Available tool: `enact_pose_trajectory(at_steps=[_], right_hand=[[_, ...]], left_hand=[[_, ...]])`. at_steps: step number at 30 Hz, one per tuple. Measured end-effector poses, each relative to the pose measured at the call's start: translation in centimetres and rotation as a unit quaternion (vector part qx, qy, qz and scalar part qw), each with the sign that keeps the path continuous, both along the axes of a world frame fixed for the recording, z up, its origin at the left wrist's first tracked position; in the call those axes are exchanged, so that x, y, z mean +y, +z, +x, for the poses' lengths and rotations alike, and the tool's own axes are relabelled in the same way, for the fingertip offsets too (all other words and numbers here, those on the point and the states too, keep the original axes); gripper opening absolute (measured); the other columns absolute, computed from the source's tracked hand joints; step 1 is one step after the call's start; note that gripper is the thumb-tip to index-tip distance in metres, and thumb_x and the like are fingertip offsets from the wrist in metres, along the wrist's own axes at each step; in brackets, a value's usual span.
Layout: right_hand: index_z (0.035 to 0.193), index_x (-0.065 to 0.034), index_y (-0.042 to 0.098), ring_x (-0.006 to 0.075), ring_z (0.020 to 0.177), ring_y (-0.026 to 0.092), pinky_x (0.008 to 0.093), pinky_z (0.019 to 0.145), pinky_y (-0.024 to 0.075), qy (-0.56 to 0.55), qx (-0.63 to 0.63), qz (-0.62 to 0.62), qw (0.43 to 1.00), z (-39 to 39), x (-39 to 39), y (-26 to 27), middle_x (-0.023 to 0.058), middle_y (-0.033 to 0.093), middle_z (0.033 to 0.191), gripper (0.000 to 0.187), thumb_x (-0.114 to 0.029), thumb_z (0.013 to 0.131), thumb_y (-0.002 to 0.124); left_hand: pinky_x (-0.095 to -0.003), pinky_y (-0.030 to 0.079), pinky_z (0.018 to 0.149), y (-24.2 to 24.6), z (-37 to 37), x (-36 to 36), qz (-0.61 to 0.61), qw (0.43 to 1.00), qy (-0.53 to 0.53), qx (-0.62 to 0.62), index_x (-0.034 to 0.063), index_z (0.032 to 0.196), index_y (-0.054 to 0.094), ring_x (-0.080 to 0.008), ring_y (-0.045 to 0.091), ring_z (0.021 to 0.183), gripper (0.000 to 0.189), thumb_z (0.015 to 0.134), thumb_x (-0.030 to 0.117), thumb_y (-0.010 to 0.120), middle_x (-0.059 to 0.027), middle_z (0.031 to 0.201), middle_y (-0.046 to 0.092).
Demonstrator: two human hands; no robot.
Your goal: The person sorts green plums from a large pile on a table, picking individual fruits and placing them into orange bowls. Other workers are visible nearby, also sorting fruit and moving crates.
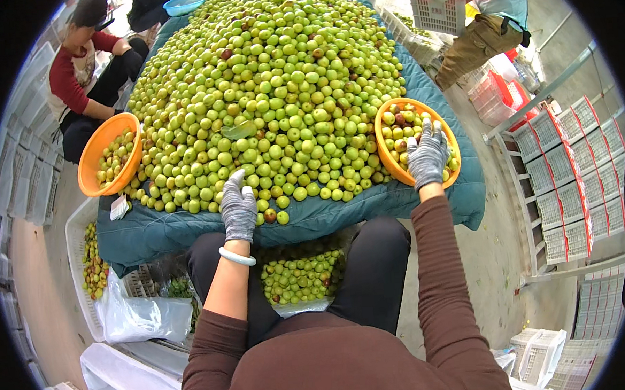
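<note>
A large heap of green jujube-like fruit (288, 107) covers a table spread with a teal quilted cloth (313, 218). At the heap's near edge is my left hand (240, 211), in a grey knitted glove, its thumb and a finger raised beside the fruit; whether it holds one cannot be told. My right hand (428, 153), gloved alike, reaches into an orange plastic basin (455, 175) of yellow-green and brownish fruit at the right corner; its palm side is hidden. A second orange basin (85, 168) with fruit tilts at the left corner. A leaf (239, 130) lies on the heap.
Between my knees sits a container of green fruit (303, 279). A white plastic crate (81, 278) with fruit stands at lower left by plastic bags (150, 314). One person (85, 74) sits at left; another (485, 25) carries a crate at upper right. Stacked crates (558, 194) stand right.
</note>
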State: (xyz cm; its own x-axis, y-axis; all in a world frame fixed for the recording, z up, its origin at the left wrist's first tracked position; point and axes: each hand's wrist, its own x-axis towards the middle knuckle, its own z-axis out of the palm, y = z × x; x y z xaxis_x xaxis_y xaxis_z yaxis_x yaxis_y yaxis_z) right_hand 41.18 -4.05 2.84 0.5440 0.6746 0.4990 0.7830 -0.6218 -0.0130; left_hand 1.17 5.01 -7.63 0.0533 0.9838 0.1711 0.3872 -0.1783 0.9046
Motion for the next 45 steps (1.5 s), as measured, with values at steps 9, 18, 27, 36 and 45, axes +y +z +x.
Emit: enact_pose_trajectory(at_steps=[9, 18, 27, 36, 45], right_hand=[[0.141, -0.0186, 0.058, 0.0358, 0.117, 0.063, 0.047, 0.104, 0.0466, 0.322, 0.237, -0.25, 0.882, -19.8, 5.3, -4.4, 0.0153, 0.064, 0.131, 0.053, -0.037, 0.091, 0.065], [0.141, -0.0195, 0.057, 0.0363, 0.118, 0.062, 0.0496, 0.102, 0.0472, 0.373, 0.258, -0.296, 0.84, -22.5, 1.3, -2.8, 0.0171, 0.062, 0.131, 0.058, -0.047, 0.09, 0.064], [0.158, -0.004, 0.029, 0.0371, 0.135, 0.053, 0.0431, 0.111, 0.0451, 0.111, 0.284, -0.341, 0.889, -10.7, 3.2, -3.6, 0.027, 0.046, 0.151, 0.087, -0.05, 0.094, 0.065], [0.142, -0.0042, 0.055, 0.0387, 0.12, 0.062, 0.0459, 0.106, 0.0473, 0.297, 0.255, -0.329, 0.86, -20.5, 1.0, -2.2, 0.0244, 0.059, 0.135, 0.069, -0.053, 0.093, 0.063], [0.143, -0.007, 0.052, 0.0417, 0.119, 0.059, 0.0468, 0.104, 0.0472, 0.282, 0.257, -0.198, 0.903, -21.6, 3.6, -5.6, 0.0239, 0.058, 0.132, 0.058, -0.039, 0.095, 0.062]], left_hand=[[-0.0453, 0.042, 0.111, 1.1, 0.5, -0.5, -0.045, 0.968, -0.087, 0.23, 0.0037, 0.143, 0.052, -0.0401, 0.054, 0.127, 0.057, 0.089, 0.018, 0.066, -0.0237, 0.135, 0.058], [-0.0412, 0.042, 0.112, 0.5, -0.7, -1.2, -0.08, 0.982, -0.113, 0.129, 0.003, 0.144, 0.051, -0.0375, 0.054, 0.131, 0.057, 0.093, 0.024, 0.065, -0.0248, 0.14, 0.056], [-0.0375, 0.046, 0.106, -2.7, 0.5, -0.2, -0.23, 0.965, -0.092, -0.087, 0.0106, 0.146, 0.052, -0.0303, 0.06, 0.125, 0.052, 0.097, 0.026, 0.062, -0.0217, 0.137, 0.06], [-0.0389, 0.045, 0.107, -3.4, 0.2, -0.4, -0.223, 0.969, -0.086, -0.056, 0.0084, 0.148, 0.049, -0.0325, 0.059, 0.125, 0.056, 0.097, 0.026, 0.064, -0.0239, 0.138, 0.059], [-0.0376, 0.053, 0.095, 4.9, -0.7, 7.4, 0.221, 0.967, 0.03, 0.124, 0.0023, 0.133, 0.058, -0.0334, 0.063, 0.113, 0.051, 0.084, 0.007, 0.071, -0.0196, 0.123, 0.063]])
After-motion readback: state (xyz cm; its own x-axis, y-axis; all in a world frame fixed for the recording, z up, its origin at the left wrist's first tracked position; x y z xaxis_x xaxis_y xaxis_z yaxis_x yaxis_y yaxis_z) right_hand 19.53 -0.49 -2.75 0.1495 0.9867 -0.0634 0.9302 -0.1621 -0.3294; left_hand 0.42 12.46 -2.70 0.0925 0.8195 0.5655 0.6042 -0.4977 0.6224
